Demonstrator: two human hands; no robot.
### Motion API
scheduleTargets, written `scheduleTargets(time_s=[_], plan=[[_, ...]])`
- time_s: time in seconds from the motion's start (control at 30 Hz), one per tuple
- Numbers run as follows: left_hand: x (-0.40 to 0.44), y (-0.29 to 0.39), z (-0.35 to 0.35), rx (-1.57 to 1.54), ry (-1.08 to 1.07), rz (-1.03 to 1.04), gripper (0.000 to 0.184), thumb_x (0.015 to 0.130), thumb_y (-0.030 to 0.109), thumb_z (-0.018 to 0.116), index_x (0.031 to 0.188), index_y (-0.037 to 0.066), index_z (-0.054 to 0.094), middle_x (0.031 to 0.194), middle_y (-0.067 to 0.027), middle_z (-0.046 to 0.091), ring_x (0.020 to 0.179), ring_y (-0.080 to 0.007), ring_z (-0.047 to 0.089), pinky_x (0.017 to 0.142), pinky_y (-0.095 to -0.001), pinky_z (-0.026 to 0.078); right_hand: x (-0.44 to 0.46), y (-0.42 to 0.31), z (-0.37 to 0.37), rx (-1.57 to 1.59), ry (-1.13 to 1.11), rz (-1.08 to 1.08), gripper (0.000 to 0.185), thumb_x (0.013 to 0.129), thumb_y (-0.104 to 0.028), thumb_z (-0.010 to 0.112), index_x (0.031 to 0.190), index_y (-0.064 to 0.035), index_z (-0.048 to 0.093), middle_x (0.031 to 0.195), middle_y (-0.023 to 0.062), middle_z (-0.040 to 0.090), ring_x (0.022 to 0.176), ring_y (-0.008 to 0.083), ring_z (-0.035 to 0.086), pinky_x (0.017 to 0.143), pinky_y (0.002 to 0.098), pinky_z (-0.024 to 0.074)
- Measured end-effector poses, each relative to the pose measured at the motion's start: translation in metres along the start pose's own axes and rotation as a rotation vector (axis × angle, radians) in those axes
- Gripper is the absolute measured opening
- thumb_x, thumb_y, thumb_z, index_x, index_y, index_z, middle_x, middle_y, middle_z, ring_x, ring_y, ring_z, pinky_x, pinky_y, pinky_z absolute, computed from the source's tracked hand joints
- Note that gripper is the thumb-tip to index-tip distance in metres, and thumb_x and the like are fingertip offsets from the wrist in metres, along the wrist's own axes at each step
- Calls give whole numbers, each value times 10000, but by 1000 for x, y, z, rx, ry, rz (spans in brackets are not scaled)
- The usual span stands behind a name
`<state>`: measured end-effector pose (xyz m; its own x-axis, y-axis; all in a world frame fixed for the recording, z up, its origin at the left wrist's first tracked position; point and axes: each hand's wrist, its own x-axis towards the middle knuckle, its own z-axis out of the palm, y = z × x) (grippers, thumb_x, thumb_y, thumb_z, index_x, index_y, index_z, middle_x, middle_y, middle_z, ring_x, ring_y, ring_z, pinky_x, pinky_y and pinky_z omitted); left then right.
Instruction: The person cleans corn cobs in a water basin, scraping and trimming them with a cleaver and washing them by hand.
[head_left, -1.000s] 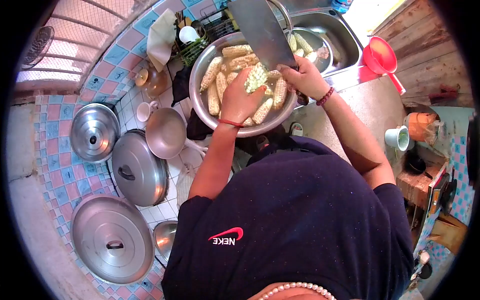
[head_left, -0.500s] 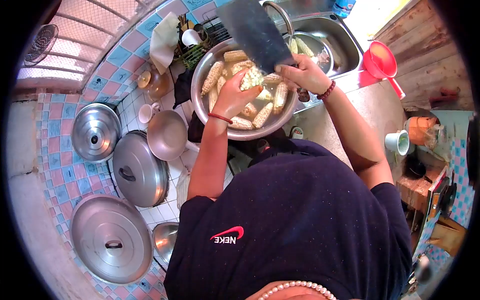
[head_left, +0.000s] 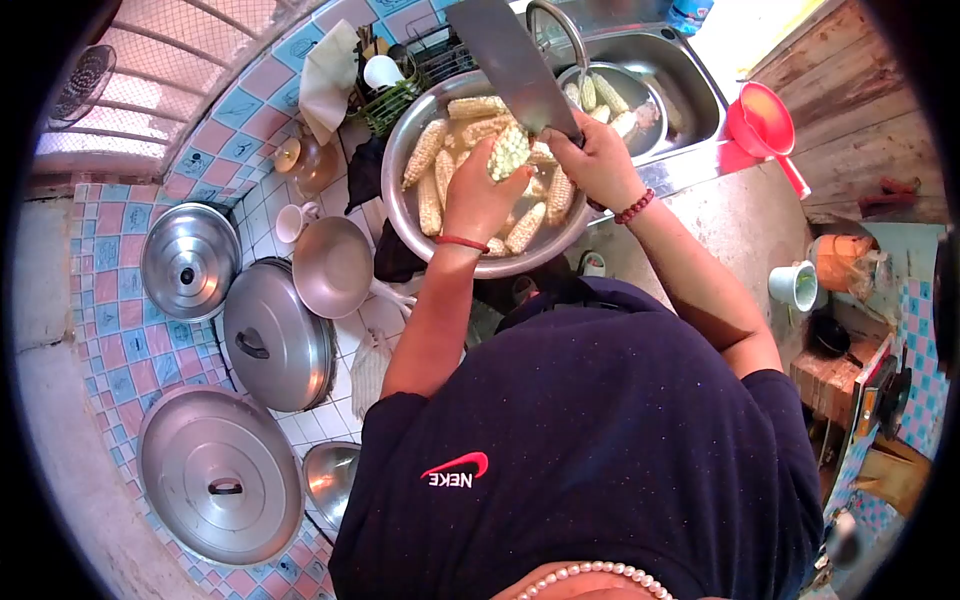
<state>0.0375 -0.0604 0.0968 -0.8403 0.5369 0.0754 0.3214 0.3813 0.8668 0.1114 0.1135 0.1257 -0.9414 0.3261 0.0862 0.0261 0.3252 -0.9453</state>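
Over a large metal basin (head_left: 395, 210), my left hand (head_left: 482, 195) grips a pale corn cob (head_left: 508, 152), thumb and fingers on either side of it. My right hand (head_left: 597, 163) is closed on the handle of a wide cleaver (head_left: 518, 70). The blade slants up and to the left, its lower part beside the held cob. Several stripped-looking cobs (head_left: 426, 152) lie in cloudy water in the basin, below and around my left hand. The cleaver's handle is mostly hidden by my fingers.
Greener cobs (head_left: 608, 92) sit in a metal bowl in the sink (head_left: 690, 95), behind my right hand. A red dipper (head_left: 762, 122) is at the right. Pot lids (head_left: 220, 475), a pan (head_left: 333, 268) and a mug (head_left: 291, 223) stand at the left.
The cleaver and my right hand have shifted slightly, with the blade tilting differently. My left hand still holds the cob over the basin.
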Motion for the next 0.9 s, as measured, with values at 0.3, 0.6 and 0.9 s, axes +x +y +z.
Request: scheduleTargets(time_s=[0.3, 0.6, 0.9], plan=[[3, 0, -22, 3, -255, 95, 546, 812, 253, 757, 1248, -15, 565, 1088, -124, 680, 1008, -206, 636, 892, -329, 485, 23, 24, -39, 536, -467, 368, 186, 946, -189, 633, 844, -74, 528, 592, -36, 425, 487, 90, 436, 451, 263, 381], [7, -4, -22, -152, -206, -23, 562, 807, 232, 753, 1258, -42, 557, 1092, -129, 670, 979, -178, 632, 878, -316, 494, 18, 30, -38, 717, -311, 281, 143, 958, -149, 603, 866, -70, 527, 590, -24, 453, 464, 96, 424, 452, 262, 389], [7, 4, -13, -93, -173, -100, 608, 796, 270, 769, 1267, -48, 552, 1168, -179, 656, 1074, -227, 631, 918, -337, 483, 4, -2, -14, 39, -105, 23, 214, 950, -188, 605, 1091, -28, 620, 631, -37, 532, 520, 47, 474, 478, 238, 402]])
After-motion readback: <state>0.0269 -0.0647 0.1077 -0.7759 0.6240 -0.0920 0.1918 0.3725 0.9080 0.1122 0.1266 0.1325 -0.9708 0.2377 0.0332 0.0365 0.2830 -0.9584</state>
